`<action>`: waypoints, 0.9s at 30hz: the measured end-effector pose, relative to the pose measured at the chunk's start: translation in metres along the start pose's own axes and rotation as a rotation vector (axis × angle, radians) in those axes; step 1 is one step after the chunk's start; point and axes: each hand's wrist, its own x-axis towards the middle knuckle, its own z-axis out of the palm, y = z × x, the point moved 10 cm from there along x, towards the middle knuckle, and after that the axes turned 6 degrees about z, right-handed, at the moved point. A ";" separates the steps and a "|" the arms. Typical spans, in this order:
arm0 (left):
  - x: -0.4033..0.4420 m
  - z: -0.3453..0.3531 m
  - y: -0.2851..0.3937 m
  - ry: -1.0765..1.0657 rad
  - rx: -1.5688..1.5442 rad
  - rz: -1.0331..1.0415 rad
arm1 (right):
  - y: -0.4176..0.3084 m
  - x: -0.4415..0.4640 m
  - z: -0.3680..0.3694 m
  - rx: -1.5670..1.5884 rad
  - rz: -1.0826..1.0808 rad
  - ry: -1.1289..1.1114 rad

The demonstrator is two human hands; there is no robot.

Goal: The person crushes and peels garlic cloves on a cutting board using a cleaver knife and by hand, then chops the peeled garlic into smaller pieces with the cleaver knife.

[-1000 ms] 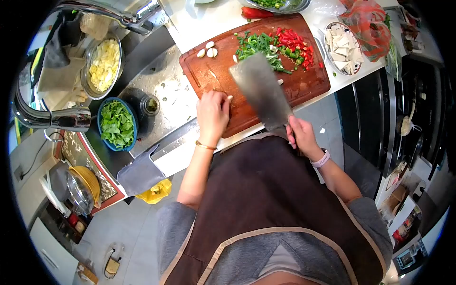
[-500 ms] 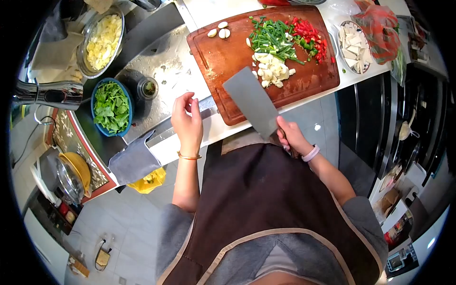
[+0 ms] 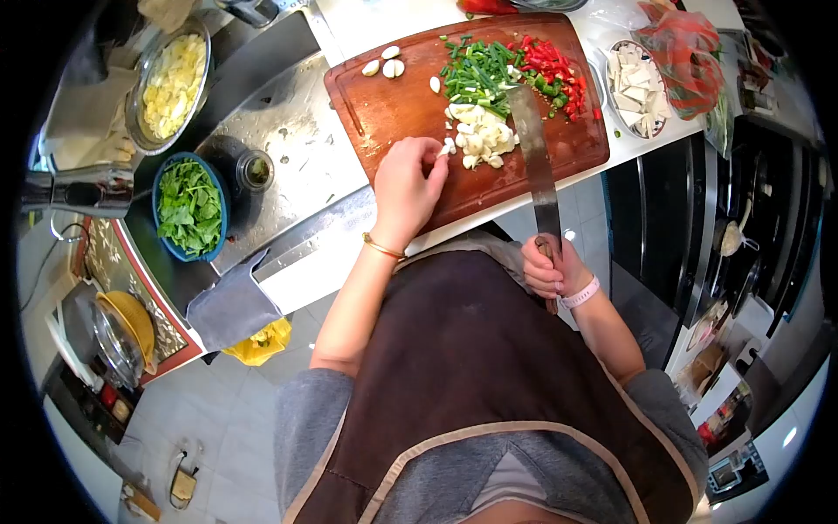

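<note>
My right hand (image 3: 554, 269) grips the handle of a cleaver (image 3: 534, 153), its blade turned nearly edge-on, the tip over the cutting board (image 3: 384, 113) beside the garlic. Over the board's front part, my left hand (image 3: 408, 190) is closed, thumb and fingers pinched at a small white piece of garlic (image 3: 445, 148). Just right of those fingertips lies a pile of crushed garlic (image 3: 482, 138). Behind it are chopped scallions (image 3: 478, 74), with cut red chilies (image 3: 552, 63) and some green chili (image 3: 550, 87) to the right. Several whole garlic cloves (image 3: 393, 68) rest at the board's back left.
A plate of sliced white pieces (image 3: 635, 87) stands right of the board, near a red plastic bag (image 3: 685, 61). Leftward, a blue bowl of leafy greens (image 3: 189, 208) and a metal bowl of pale yellow pieces (image 3: 173, 86) sit by the sink (image 3: 305, 131). A grey cloth (image 3: 234, 301) hangs over the counter edge.
My left hand has moved forward and right onto the board, its fingers closing beside the crushed garlic. The cleaver has turned from flat to nearly edge-on and swung right; my right hand is lower.
</note>
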 end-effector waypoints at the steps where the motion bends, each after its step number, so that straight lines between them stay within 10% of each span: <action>1: 0.000 0.008 -0.016 -0.010 -0.310 -0.225 | -0.003 -0.003 0.000 0.003 -0.007 0.002; 4: 0.001 0.023 -0.019 -0.009 -1.022 -0.521 | -0.010 -0.013 -0.006 -0.053 -0.046 0.095; 12: 0.012 0.031 0.013 -0.105 -1.188 -0.572 | -0.034 -0.030 -0.019 -0.075 -0.121 0.090; 19: 0.052 0.014 0.022 0.142 0.005 0.085 | -0.043 -0.031 -0.026 -0.018 -0.123 0.125; 27: 0.067 0.000 0.006 0.091 0.489 0.144 | -0.045 -0.032 -0.023 -0.072 -0.103 0.168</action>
